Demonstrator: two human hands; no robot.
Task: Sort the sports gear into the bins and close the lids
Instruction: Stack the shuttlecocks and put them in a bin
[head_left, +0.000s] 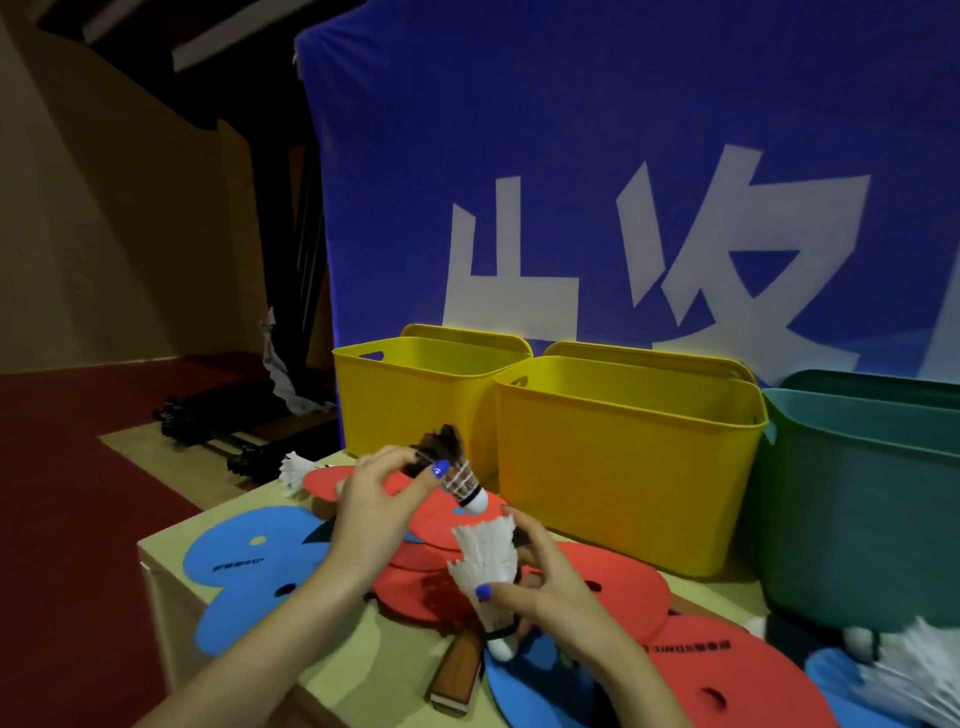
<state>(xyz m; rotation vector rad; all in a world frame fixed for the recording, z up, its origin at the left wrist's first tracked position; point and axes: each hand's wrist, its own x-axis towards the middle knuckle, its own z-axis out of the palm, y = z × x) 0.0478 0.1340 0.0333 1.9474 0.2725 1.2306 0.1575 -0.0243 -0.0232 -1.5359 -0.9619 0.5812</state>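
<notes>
Just below the middle of the view, both hands are raised over the table (358, 644), each holding a shuttlecock. The left hand (376, 506) comes in from seven o'clock, its wrist bent upward; thumb and fingers pinch the dark-feathered shuttlecock (451, 465), whose white cork tip points toward four o'clock. The right hand (550, 587) enters from five o'clock, and its curled fingers and thumb grip the white shuttlecock (485, 566) by its skirt, with the cork pointing down toward the table. The two shuttlecocks are near each other but apart.

Beneath the hands the pale table carries overlapping flat paddles: red paddles (613, 592) under and to the three o'clock side of the hands, and a blue paddle (249, 566) at nine o'clock. A wooden handle (460, 670) sticks out toward six o'clock. Another white shuttlecock (293, 473) lies at the table's far edge at ten o'clock, and more white feathers (909, 670) show at four o'clock.

Along the back, from twelve to three o'clock, stand a yellow bin (395, 405), a second yellow bin (623, 467) and a green bin (857, 509), all open at the top. Behind them hangs a blue banner (571, 130) with large white characters. At nine o'clock lies a dark red floor (62, 493).
</notes>
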